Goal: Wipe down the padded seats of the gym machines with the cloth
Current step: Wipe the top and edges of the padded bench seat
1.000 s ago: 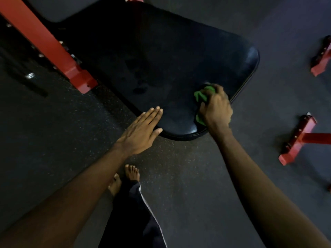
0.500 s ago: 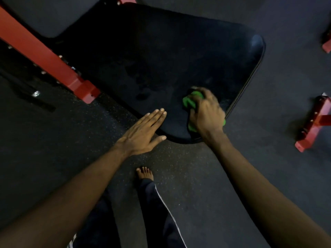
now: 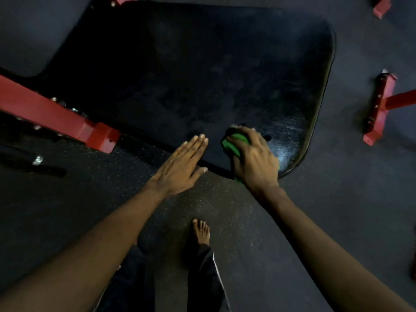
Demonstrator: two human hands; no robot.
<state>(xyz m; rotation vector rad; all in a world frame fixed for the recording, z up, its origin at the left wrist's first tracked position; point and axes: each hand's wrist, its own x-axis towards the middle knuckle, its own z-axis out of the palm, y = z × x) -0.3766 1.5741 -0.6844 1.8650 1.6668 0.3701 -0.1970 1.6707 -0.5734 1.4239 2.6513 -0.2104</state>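
Most of the padded seat (image 3: 202, 64) looks unwiped to me: my right hand (image 3: 254, 158) grips the green cloth (image 3: 235, 143) at its near right corner, my left hand (image 3: 180, 167) flat-fingered at the near edge

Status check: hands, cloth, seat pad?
Right hand grips green cloth on seat pad, near corner. Left hand open, flat at pad edge. Nothing blocking.

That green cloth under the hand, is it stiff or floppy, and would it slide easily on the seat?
Probably floppy: the bunched green cloth crumples into folds under the right hand. Likely light, since one hand nearly covers it. It should slide readily, as the black padded seat looks smooth and glossy beside it.
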